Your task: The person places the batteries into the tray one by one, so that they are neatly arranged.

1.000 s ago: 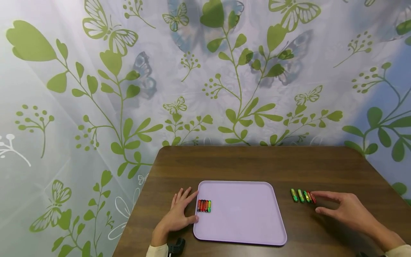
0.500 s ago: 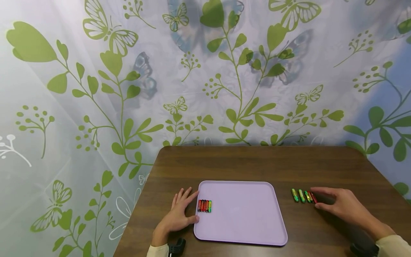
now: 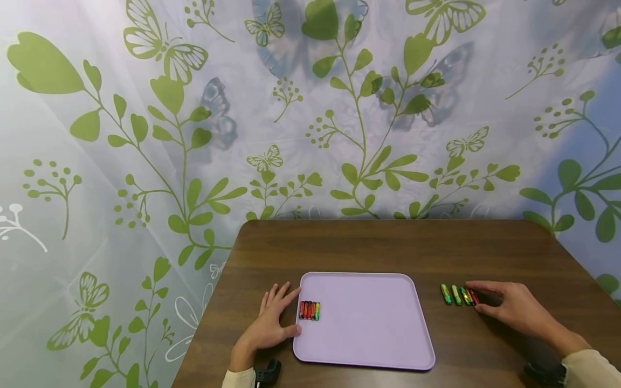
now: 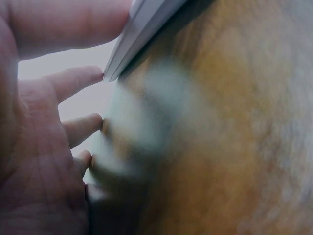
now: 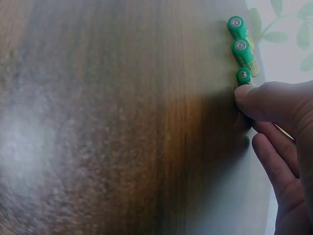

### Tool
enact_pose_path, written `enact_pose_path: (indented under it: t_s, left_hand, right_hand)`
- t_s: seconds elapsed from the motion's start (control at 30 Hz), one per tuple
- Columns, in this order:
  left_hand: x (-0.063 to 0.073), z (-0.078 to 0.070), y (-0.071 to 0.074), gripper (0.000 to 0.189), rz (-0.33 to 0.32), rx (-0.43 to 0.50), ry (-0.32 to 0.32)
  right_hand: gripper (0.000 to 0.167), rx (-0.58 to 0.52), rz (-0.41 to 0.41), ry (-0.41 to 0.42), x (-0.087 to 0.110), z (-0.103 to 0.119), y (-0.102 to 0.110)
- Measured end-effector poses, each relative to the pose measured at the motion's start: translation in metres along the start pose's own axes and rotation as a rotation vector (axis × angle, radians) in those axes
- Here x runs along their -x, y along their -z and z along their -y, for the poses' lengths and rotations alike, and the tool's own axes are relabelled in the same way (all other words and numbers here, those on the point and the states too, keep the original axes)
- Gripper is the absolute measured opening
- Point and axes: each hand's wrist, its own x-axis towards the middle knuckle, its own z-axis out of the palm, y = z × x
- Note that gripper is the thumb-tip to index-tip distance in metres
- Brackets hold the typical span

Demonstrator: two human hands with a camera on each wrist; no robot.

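Note:
My left hand (image 3: 268, 324) lies spread at the left edge of a lilac tray (image 3: 361, 323), with index finger and thumb touching its rim. In the left wrist view, the fingers (image 4: 73, 85) stretch along the tray's edge (image 4: 142, 36). Inside the tray, beside this hand, several red batteries (image 3: 306, 310) and a green one (image 3: 317, 311) lie in a row. To the right of the tray, my right hand (image 3: 521, 312) pinches a red battery (image 3: 474, 297) end to end between thumb and index finger. Green batteries (image 3: 456, 295) lie just left of it; the right wrist view shows their ends (image 5: 240, 45).
Both hands work on a brown wooden table (image 3: 368, 245). A curtain (image 3: 291, 134) with leaf and butterfly prints hangs behind it. Dark wrist devices (image 3: 268, 372) sit below each hand.
My right hand has moved slightly left, its thumb and index finger closing over the ends of the red battery. The left hand and the tray stay in place.

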Motion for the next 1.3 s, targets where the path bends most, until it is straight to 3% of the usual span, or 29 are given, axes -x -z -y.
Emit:
enact_pose_path:
  t_s: [0.13, 0.37, 0.5, 0.77, 1.03, 1.3]
  left_hand:
    - [-0.001, -0.002, 0.002, 0.091, 0.023, -0.009, 0.038]
    - [-0.001, 0.007, -0.004, 0.089, -0.025, 0.053, -0.015]
    - [-0.002, 0.010, -0.005, 0.089, -0.016, 0.032, 0.012]
    - [-0.001, -0.004, 0.004, 0.091, 0.036, -0.002, 0.034]
    - [0.002, 0.005, 0.000, 0.087, -0.008, 0.039, -0.059]
    - [0.001, -0.004, 0.005, 0.092, 0.035, 0.003, 0.034]
  right_hand:
    - [0.052, -0.005, -0.017, 0.000, 0.001, -0.001, -0.001]
    - [0.049, -0.019, -0.078, -0.009, 0.007, 0.002, 0.002]
    - [0.049, -0.069, -0.142, 0.006, 0.009, 0.012, 0.002]
    - [0.049, -0.210, -0.167, 0.029, 0.003, 0.050, -0.012]
    - [0.048, -0.281, -0.136, 0.083, -0.020, 0.092, -0.038]
    - [0.046, -0.422, -0.124, 0.173, -0.047, 0.136, -0.071]
